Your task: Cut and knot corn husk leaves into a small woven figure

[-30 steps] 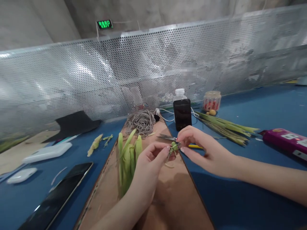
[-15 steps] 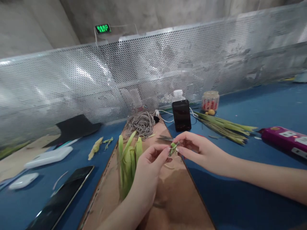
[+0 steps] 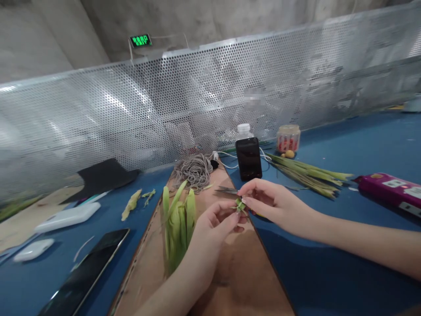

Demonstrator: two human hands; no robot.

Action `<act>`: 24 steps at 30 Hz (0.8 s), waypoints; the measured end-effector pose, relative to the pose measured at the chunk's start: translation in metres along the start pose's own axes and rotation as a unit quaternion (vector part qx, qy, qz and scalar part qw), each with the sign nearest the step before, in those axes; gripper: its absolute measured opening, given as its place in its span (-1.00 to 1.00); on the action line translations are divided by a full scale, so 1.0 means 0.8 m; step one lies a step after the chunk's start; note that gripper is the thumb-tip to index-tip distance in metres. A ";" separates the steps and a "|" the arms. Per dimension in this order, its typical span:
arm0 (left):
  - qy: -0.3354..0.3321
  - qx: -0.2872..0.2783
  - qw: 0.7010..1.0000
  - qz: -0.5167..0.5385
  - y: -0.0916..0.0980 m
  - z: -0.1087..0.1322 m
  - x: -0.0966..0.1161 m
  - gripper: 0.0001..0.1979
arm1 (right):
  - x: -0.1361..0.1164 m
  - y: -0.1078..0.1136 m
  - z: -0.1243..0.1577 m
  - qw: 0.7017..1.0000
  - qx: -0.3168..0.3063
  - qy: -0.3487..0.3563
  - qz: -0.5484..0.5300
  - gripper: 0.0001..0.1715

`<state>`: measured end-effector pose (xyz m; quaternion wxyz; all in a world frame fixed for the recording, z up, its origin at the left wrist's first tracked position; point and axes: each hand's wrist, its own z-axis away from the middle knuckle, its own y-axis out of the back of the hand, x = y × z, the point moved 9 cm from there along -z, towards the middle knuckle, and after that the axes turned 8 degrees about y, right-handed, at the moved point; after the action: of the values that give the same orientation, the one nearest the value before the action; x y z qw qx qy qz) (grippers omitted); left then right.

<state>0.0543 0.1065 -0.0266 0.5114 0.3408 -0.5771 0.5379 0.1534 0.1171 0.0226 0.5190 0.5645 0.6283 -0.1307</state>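
Both hands meet over a brown board (image 3: pixel 230 281) and pinch a small folded green leaf piece (image 3: pixel 240 205) between their fingertips. My left hand (image 3: pixel 215 226) comes up from below, fingers curled on the piece. My right hand (image 3: pixel 269 204) reaches in from the right and grips the same piece with thumb and forefinger. A pile of green leaf strips (image 3: pixel 177 219) lies on the board just left of my left hand. Small scissors (image 3: pixel 225 190) rest on the board right behind the hands.
A coil of grey string (image 3: pixel 194 170) lies at the board's far end, beside an upright black phone (image 3: pixel 249 158), a white-capped bottle (image 3: pixel 244 130) and a jar (image 3: pixel 288 138). Long green leaves (image 3: pixel 309 174) and a magenta power strip (image 3: pixel 391 188) lie right; another phone (image 3: pixel 87 272) left. A perforated metal screen (image 3: pixel 131 109) runs behind.
The hands sit a little lower and closer together on the leaf piece. The camera shifted slightly between the first frame and the later ones.
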 end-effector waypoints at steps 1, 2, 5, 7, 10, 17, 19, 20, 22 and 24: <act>0.003 0.005 1.000 0.000 0.001 0.000 -0.001 -0.82 | 0.000 0.000 0.000 1.000 -0.001 0.002 0.006 -0.84; 0.005 0.011 1.000 0.000 0.002 -0.001 -0.001 -0.81 | 0.001 0.000 0.001 1.000 -0.002 0.003 0.015 -0.82; 0.009 0.027 1.000 0.004 0.005 -0.001 -0.002 -0.76 | 0.002 0.000 0.002 0.999 -0.008 0.008 0.039 -0.79; 0.008 0.030 0.999 0.008 0.006 -0.001 -0.001 -0.76 | 0.000 0.000 0.002 0.998 -0.010 0.019 0.051 -0.78; 0.003 0.029 0.999 0.012 0.005 -0.001 0.000 -0.77 | -0.005 0.001 0.001 0.996 -0.006 0.041 0.079 -0.75; 0.001 0.031 0.999 0.011 0.006 -0.001 0.000 -0.76 | -0.007 0.001 -0.002 0.989 -0.025 0.059 0.132 -0.76; -0.002 0.034 0.999 0.014 0.005 0.000 0.001 -0.78 | -0.008 0.000 -0.002 0.988 -0.028 0.064 0.139 -0.78; -0.005 0.034 0.999 0.015 0.005 0.001 0.001 -0.78 | -0.008 0.000 -0.002 0.987 -0.029 0.065 0.142 -0.79; -0.008 0.028 0.999 0.017 0.003 0.002 0.002 -0.78 | -0.009 0.000 -0.003 0.986 -0.029 0.067 0.148 -0.82; -0.009 0.025 0.999 0.018 0.002 0.003 0.003 -0.77 | -0.010 -0.001 -0.003 0.985 -0.035 0.076 0.153 -0.83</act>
<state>0.0519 0.1052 -0.0247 0.4879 0.3482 -0.5739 0.5580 0.1499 0.1142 0.0301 0.5034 0.6438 0.5760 0.0159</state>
